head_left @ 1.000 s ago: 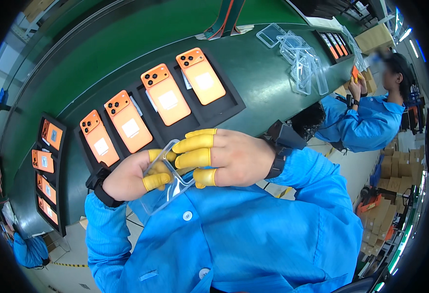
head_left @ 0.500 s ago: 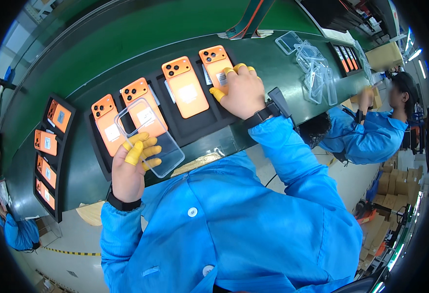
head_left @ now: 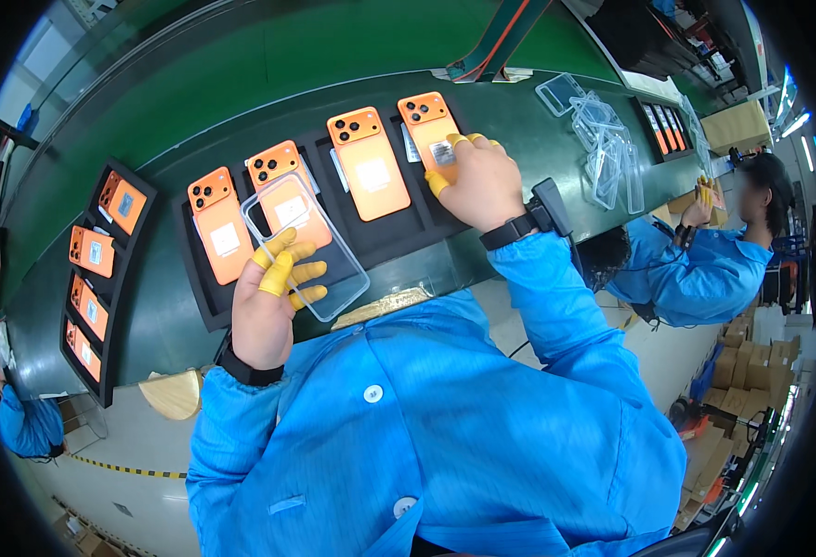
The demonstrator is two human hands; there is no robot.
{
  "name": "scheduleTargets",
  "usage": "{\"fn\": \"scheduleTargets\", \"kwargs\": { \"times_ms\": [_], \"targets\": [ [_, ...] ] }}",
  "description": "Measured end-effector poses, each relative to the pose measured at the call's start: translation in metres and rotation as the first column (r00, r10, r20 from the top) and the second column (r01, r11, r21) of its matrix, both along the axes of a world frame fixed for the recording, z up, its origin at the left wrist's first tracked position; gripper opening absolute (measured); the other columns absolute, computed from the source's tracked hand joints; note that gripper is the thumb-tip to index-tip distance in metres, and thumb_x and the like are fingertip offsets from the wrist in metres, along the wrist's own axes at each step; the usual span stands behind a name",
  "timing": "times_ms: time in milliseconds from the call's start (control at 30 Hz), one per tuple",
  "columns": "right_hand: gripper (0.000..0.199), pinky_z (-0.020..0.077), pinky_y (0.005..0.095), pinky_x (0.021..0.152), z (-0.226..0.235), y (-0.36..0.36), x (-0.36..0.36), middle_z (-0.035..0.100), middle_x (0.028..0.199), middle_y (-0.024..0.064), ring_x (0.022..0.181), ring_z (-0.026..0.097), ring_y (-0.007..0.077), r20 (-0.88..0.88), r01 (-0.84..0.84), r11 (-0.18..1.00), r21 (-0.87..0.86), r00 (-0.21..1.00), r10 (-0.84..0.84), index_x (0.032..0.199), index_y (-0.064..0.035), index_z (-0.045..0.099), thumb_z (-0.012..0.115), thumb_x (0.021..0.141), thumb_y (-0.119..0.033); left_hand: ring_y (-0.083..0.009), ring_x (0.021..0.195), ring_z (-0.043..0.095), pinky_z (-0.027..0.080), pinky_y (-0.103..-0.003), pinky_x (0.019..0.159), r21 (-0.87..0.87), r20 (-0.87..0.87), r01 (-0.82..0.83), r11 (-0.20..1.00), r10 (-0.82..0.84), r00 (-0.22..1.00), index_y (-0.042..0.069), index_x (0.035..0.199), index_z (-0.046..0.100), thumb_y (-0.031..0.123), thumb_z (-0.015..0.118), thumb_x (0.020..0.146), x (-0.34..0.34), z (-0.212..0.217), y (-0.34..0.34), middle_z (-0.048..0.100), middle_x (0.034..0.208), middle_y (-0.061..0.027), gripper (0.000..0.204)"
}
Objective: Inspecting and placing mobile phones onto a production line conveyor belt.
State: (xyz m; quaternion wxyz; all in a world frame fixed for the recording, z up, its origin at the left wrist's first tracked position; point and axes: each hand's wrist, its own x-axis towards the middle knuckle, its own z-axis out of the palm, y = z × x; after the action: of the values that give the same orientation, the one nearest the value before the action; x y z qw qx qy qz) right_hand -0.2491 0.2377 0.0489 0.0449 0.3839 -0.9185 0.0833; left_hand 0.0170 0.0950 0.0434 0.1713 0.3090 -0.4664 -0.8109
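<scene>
My left hand (head_left: 264,325), with yellow finger cots, is closed on the lower left edge of a clear phone case (head_left: 343,283). The case hangs tilted over the near edge of a black tray (head_left: 414,212) and partly overlaps an orange phone (head_left: 276,165) beneath it. At the tray's right end, my right hand (head_left: 484,190) grips another orange phone (head_left: 426,113), its thumb at the lower left and its fingers along the right side. That phone has a pale label, partly covered by my fingers. Two more orange phones, one at the left end (head_left: 213,218) and one right of centre (head_left: 366,153), lie in the tray.
A second black tray (head_left: 110,325) with several orange phones stands to the left. Several clear cases (head_left: 603,148) lie heaped at the right, near another tray of phones (head_left: 663,130). A co-worker in blue (head_left: 705,260) sits beyond. A green upright (head_left: 501,42) stands at the back.
The whole view has shifted slightly. My left hand and the clear case have moved a little to the right over the tray. My right hand stays on the rightmost phone.
</scene>
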Motion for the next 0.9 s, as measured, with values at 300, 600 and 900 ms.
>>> {"fn": "scheduleTargets", "kwargs": {
  "times_ms": [300, 600, 900],
  "targets": [
    [0.043, 0.052, 0.0418, 0.08, -0.005, -0.003, 0.006, 0.062, 0.103, 0.0122, 0.098, 0.061, 0.0303, -0.149, -0.034, 0.999, 0.022, 0.988, 0.037, 0.104, -0.006, 0.065, 0.075, 0.074, -0.036, -0.0221, 0.105, 0.061, 0.051, -0.036, 0.083, -0.001, 0.015, -0.009, 1.0, 0.009, 1.0, 0.008, 0.134, 0.048, 0.026, 0.04, 0.104, -0.003, 0.003, 0.006, 0.06, 0.12, -0.0111, 0.036],
    [0.031, 0.0537, 0.0437, 0.072, -0.001, 0.009, -0.011, 0.066, 0.091, 0.0162, 0.082, 0.066, 0.0353, -0.067, 0.058, 0.967, -0.247, 0.995, -0.077, 0.103, -0.0032, 0.064, 0.067, 0.077, -0.02, -0.0257, 0.105, 0.062, 0.05, -0.04, 0.087, 0.219, -0.012, -0.023, 0.975, 0.027, 1.0, 0.007, 0.133, 0.047, 0.029, 0.038, 0.104, 0.002, -0.024, 0.027, 0.06, 0.121, -0.0128, 0.038],
    [0.029, 0.0531, 0.0308, 0.078, -0.029, 0.036, -0.052, 0.069, 0.104, 0.0151, 0.091, 0.068, 0.0216, 0.389, 0.243, 0.734, -0.634, 0.921, 0.031, 0.117, 0.0062, 0.059, 0.061, 0.091, -0.006, -0.0287, 0.107, 0.061, 0.05, -0.041, 0.09, 0.254, -0.104, -0.026, 0.967, 0.055, 0.993, 0.006, 0.136, 0.045, 0.028, 0.041, 0.104, -0.004, -0.035, 0.025, 0.057, 0.127, -0.0155, 0.04]
  ]
}}
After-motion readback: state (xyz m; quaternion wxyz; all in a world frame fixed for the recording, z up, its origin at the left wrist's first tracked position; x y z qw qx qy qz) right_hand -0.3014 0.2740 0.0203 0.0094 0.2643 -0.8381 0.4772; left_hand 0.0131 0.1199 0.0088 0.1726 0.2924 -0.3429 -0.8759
